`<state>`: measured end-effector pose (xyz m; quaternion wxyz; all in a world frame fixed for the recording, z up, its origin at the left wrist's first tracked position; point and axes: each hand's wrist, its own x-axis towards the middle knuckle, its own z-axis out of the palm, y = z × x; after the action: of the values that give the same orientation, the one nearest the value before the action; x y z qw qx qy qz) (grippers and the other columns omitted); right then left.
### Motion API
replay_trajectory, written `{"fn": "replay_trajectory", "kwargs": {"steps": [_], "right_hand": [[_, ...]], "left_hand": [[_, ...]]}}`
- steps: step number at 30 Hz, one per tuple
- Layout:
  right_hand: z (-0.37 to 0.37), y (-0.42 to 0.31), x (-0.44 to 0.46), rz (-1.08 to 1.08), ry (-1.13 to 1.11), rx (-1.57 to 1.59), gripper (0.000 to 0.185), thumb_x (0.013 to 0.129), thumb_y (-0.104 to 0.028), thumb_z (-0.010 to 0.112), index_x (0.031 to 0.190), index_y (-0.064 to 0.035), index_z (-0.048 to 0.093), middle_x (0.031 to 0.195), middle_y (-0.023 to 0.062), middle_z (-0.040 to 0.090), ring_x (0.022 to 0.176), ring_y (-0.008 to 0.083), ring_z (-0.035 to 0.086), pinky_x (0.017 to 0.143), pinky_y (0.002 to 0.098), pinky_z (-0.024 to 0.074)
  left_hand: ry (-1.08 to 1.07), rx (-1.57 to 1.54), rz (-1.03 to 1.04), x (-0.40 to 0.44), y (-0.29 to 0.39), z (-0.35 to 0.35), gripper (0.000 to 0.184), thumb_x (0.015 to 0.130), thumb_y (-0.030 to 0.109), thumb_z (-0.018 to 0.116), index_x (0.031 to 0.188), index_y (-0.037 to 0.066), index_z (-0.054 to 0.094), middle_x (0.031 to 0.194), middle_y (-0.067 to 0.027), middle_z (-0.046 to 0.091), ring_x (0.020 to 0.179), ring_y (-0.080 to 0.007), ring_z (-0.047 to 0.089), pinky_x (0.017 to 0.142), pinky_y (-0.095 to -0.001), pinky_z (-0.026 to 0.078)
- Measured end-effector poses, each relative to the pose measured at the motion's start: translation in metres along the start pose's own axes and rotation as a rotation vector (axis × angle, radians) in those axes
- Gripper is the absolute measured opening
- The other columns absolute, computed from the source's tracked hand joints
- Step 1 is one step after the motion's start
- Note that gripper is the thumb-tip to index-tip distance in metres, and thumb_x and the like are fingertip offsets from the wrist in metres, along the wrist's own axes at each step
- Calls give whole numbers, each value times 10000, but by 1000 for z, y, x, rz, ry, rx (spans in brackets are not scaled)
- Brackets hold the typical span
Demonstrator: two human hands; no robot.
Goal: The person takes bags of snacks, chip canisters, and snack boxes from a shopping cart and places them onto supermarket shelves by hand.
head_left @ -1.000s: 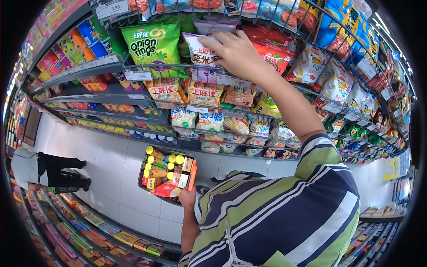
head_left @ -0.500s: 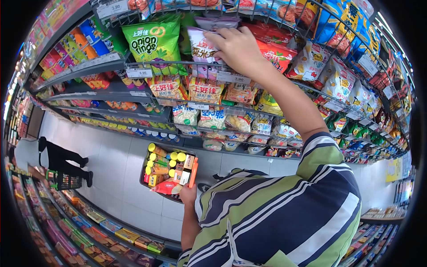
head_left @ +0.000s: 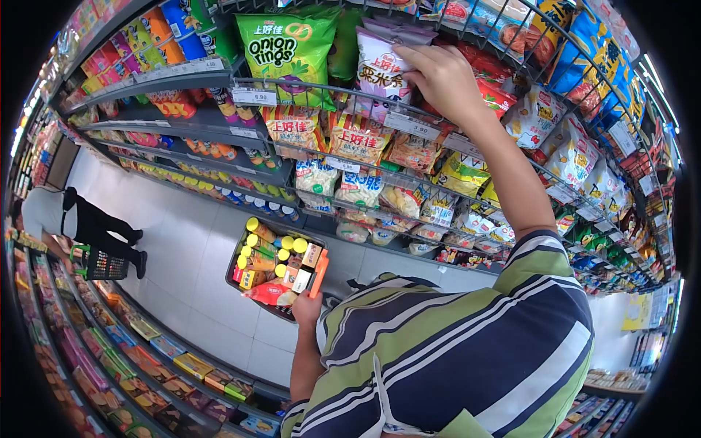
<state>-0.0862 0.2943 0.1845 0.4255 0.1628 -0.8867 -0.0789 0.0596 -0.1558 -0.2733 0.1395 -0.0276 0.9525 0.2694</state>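
My right hand (head_left: 443,79) reaches up to the shelf, its fingers closed over the upper right of a white and purple snack bag (head_left: 380,73). That bag stands upright behind the wire rail, in front of another purple bag (head_left: 398,29). To its left is a green onion rings bag (head_left: 286,55); red bags (head_left: 496,97) sit to its right, partly behind my hand. Low down, my left hand (head_left: 307,306) is wrapped round the orange handle (head_left: 319,274) of a dark shopping basket (head_left: 232,271). Yellow-lidded cans (head_left: 261,239), small boxes (head_left: 301,279) and a red packet (head_left: 272,294) fill the basket.
Price tags (head_left: 411,126) line the wire rail below my right hand. More snack bags (head_left: 358,139) fill the lower tiers. A person (head_left: 69,219) with a green-handled basket (head_left: 106,264) stands in the aisle at left, beside another shelf (head_left: 168,372) of packaged goods.
The view has shifted, so the shelf goods appear farther right. My right hand stays on the same purple bag; my left hand still holds the basket.
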Motion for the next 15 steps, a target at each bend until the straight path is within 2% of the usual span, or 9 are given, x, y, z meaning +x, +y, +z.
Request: {"fn": "replay_trajectory", "kwargs": {"steps": [9,15], "right_hand": [[0,10,-8,-36,147,24,460,822,-150,793,1268,-106,693,1065,91,752,932,283,707,841,411,539],[8,-1,-5,-74,65,40,462,826,-159,793,1277,-127,693,1095,84,759,957,269,719,846,398,530]], "left_hand": [[-31,-14,-23,1,3,-3,444,824,479,741,912,44,746,841,-231,728,846,-441,710,758,-510,558],[-13,-17,-3,1,0,1,446,824,482,744,910,44,745,827,-229,726,835,-443,708,752,-513,557]]}}
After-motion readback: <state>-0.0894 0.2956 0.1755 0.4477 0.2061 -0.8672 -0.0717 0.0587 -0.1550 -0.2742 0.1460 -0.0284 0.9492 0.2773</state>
